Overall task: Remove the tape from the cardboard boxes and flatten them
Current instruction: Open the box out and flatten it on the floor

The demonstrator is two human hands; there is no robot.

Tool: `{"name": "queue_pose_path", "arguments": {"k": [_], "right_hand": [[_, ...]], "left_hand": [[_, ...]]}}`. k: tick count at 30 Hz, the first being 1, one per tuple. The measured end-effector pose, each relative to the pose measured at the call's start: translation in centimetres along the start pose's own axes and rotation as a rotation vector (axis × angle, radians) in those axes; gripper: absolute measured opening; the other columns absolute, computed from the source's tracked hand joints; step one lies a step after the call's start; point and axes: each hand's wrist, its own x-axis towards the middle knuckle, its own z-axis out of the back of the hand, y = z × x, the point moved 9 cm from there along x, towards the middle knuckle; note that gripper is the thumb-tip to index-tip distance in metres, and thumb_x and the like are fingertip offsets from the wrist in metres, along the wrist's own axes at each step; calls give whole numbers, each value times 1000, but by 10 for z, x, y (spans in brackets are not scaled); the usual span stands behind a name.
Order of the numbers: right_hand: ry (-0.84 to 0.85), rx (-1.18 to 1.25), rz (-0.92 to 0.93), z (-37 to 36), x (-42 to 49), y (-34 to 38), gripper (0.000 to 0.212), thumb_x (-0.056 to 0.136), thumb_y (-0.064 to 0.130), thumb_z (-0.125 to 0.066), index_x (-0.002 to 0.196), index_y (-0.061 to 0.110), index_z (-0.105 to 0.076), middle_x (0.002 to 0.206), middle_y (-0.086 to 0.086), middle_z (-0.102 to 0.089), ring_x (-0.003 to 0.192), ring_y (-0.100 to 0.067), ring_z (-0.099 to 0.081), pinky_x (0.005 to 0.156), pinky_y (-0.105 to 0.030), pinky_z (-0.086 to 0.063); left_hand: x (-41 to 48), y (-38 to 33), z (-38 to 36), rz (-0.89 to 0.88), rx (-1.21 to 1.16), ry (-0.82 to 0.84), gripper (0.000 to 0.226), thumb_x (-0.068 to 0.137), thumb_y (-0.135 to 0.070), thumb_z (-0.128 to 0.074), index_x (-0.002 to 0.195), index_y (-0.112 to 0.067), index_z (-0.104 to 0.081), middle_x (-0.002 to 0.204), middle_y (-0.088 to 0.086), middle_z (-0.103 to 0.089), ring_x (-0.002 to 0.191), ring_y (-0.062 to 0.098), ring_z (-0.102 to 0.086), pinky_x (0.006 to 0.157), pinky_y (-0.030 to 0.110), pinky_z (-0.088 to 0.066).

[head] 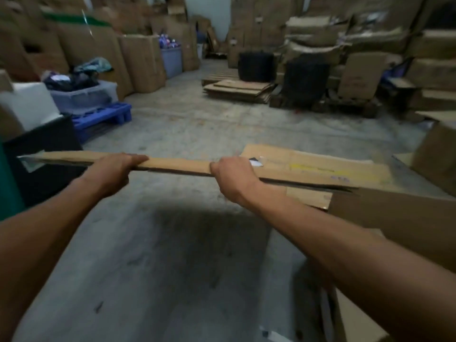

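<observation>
A flattened brown cardboard box [308, 169] is held level above the concrete floor, seen almost edge-on, with a yellow mark and a small dark label on its top face. My left hand [112, 170] grips its near edge left of centre, thumb on top. My right hand [234, 176] grips the same edge nearer the middle. A strip of clear tape [29, 161] hangs at the box's left end. More unflattened cardboard boxes [394, 218] stand at my right, partly under the held box.
A stack of flattened cardboard [239, 88] lies on the floor ahead. Two black bins [256, 66] stand behind it. Tall cardboard piles line both walls. At left are a blue pallet [103, 119], a clear tub of clothes [84, 95] and a black container [44, 149].
</observation>
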Motion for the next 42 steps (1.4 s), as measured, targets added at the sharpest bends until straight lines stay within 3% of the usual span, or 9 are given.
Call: {"name": "queue_pose_path", "arguments": {"k": [7,12,17,21,25,29,32,36,42], "right_hand": [[-153,-115,-107,43,32,-136,28,89,2,-54,109,17,-68,96,-7,-68,87,-31,-67,66,-38,-51],[-128,-126,-320,-18,47,-232,33,82,1,-64,109,20,-62,97,-5,-69,86,-31,-66,70,-44,-57],[17,-111,-689,-123,37,-322,55,86,7,-63,136,20,-44,124,-8,-59,110,-42,-57,94,-59,-43],[154,-107,-847,-224,19,-365,67,85,11,-65,144,23,-35,133,-10,-53,122,-42,-48,100,-61,-38],[424,-28,-974,-347,-17,-382,57,93,17,-55,145,28,-35,135,-9,-53,124,-39,-48,103,-56,-38],[725,185,-1040,-458,-63,-354,77,101,25,-43,157,34,8,166,-8,11,148,-50,2,115,-64,-16],[730,225,-1094,-471,-64,-349,85,100,27,-47,154,35,19,163,-6,27,147,-49,15,117,-64,-9],[669,218,-1135,-447,-54,-344,81,97,30,-51,158,24,1,166,-17,2,149,-45,-7,116,-57,-25],[512,380,-1056,-389,-59,-228,61,92,23,-59,147,8,-36,150,-21,-38,137,-36,-39,102,-44,-46]], "left_hand": [[106,-86,93,-102,14,-262,60,87,6,-54,141,-22,-55,116,25,-65,104,43,-60,84,45,-47],[197,-159,45,-155,-96,-303,68,84,9,-51,144,-21,-49,138,15,-58,121,37,-56,98,46,-47],[281,-256,-44,-231,-81,-383,65,81,8,-45,142,-16,-47,132,14,-60,108,41,-57,95,46,-46],[330,-320,-147,-271,-98,-209,67,85,-19,-66,147,-21,-39,141,10,-53,123,38,-49,106,44,-38],[336,-377,-263,-420,-63,121,71,93,-24,-60,154,-24,-24,154,8,-38,133,35,-43,111,38,-35],[302,-394,-374,-422,-108,356,112,77,-79,-50,158,-23,4,165,12,7,148,47,2,119,53,-8],[296,-391,-392,-400,-105,260,109,81,-81,-40,155,-26,16,163,9,21,147,46,18,119,55,0],[293,-393,-377,-347,-124,313,97,93,-52,-54,155,-27,16,163,8,22,148,40,18,121,52,-1],[190,-331,-341,-339,-224,338,81,90,-24,-62,157,-19,-17,164,12,-11,151,28,-12,121,36,-11]]}}
